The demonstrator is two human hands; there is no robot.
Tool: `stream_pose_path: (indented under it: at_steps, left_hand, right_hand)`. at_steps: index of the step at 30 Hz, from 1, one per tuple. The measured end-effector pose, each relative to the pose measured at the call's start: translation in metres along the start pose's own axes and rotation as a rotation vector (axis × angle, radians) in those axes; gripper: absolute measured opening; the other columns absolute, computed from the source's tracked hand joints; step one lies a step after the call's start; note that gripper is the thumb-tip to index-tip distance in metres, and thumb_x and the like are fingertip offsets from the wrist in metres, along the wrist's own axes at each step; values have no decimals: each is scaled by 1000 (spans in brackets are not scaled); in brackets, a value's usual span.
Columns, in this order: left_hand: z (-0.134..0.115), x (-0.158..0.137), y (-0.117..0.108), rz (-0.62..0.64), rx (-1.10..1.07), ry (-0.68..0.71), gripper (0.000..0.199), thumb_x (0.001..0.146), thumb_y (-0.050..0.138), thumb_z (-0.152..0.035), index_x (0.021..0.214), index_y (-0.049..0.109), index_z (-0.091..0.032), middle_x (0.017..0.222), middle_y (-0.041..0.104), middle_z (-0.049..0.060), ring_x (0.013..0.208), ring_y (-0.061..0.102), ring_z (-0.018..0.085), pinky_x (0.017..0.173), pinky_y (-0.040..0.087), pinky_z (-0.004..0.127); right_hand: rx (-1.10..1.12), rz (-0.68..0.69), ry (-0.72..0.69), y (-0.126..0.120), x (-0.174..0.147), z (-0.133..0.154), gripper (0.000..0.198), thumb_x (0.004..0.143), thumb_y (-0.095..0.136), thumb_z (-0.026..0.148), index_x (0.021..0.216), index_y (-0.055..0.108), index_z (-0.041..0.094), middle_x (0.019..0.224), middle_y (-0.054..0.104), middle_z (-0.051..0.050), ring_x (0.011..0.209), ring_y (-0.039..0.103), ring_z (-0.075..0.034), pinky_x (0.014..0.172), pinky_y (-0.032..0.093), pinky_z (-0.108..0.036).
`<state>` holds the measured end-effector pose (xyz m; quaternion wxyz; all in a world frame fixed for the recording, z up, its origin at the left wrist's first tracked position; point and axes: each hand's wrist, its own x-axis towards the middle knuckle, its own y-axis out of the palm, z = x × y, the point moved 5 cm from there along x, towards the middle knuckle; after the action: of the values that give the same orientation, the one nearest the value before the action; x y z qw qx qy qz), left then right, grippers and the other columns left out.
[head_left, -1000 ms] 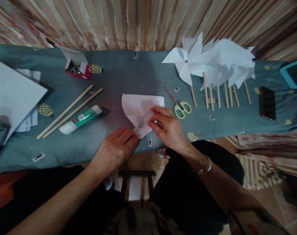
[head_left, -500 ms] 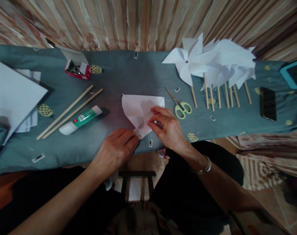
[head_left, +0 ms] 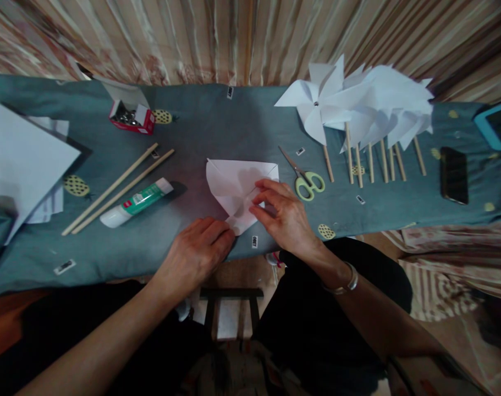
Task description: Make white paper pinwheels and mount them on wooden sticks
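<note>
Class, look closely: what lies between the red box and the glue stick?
Two wooden sticks lie between the red box and glue stick, in the head view.

So there's a black phone (head_left: 453, 175) lying toward the right end of the table, dark face up, with a blue-framed tablet (head_left: 497, 125) near it, cut off by the edge of the view. Everything's on a grey-green tablecloth (head_left: 188, 118) with yellow pineapple prints (head_left: 77, 186) and little black-and-white label prints (head_left: 64, 267) (kinda fun pattern, honestly). Behind it hangs a beige-brown striped curtain (head_left: 225, 38) in loose vertical folds. Down on the tan floor (head_left: 477, 352), a pale striped cloth (head_left: 435, 297) lies at the right, and a dark frame (head_left: 231, 293) shows below the table.
</note>
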<state>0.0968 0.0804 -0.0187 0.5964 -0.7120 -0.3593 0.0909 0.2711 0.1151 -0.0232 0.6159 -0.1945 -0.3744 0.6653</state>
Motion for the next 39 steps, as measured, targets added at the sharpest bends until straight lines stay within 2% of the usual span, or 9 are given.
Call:
stream_pose_path:
  at_steps: [16, 23, 27, 32, 36, 39]
  left_hand:
    - [-1, 0, 1, 24, 12, 13, 12, 95, 55, -13, 96, 67, -12, 89, 67, 7, 76, 59, 21, 67, 50, 33]
    - [-1, 1, 0, 25, 11, 2, 12, 95, 55, -13, 94, 67, -13, 89, 67, 8, 77, 59, 21, 68, 50, 33]
    - [-1, 1, 0, 21, 9, 8, 12, 94, 56, -13, 94, 67, -12, 88, 67, 8, 77, 59, 21, 67, 50, 34]
    - [-1, 1, 0, 14, 13, 16, 11, 94, 57, -13, 94, 68, -11, 88, 67, 8, 76, 59, 21, 67, 51, 34]
    - [-1, 1, 0, 13, 19, 15, 12, 94, 56, -13, 94, 68, -11, 88, 68, 8, 75, 59, 21, 67, 51, 33]
    - [-1, 2, -2, 1, 16, 18, 13, 95, 55, -13, 93, 68, -11, 88, 68, 8, 76, 60, 21, 68, 51, 33]
  right_hand:
    - [8, 5, -32, 1, -2, 2, 9, 88, 63, 19, 93, 70, 23, 124, 67, -8, 116, 60, -25, 104, 49, -47]
    - [-6, 16, -68, 2, -4, 2, 16, 91, 60, 21, 102, 72, 24, 127, 64, -8, 114, 59, -25, 103, 51, -47]
    - [-57, 31, -98, 3, -4, 5, 23, 93, 56, 19, 108, 72, 27, 132, 60, -7, 117, 58, -25, 104, 51, -46]
    - [-125, 32, -160, 7, -6, 7, 27, 96, 50, 18, 113, 70, 23, 136, 57, -10, 124, 53, -28, 108, 49, -49]
    - [-199, 33, -227, 15, -13, 7, 35, 96, 44, 13, 123, 63, 25, 140, 55, -10, 131, 49, -28, 110, 47, -51]
    - [-294, 8, -275, 21, -19, 8, 37, 97, 39, 12, 127, 59, 21, 141, 53, -11, 134, 47, -28, 112, 46, -49]
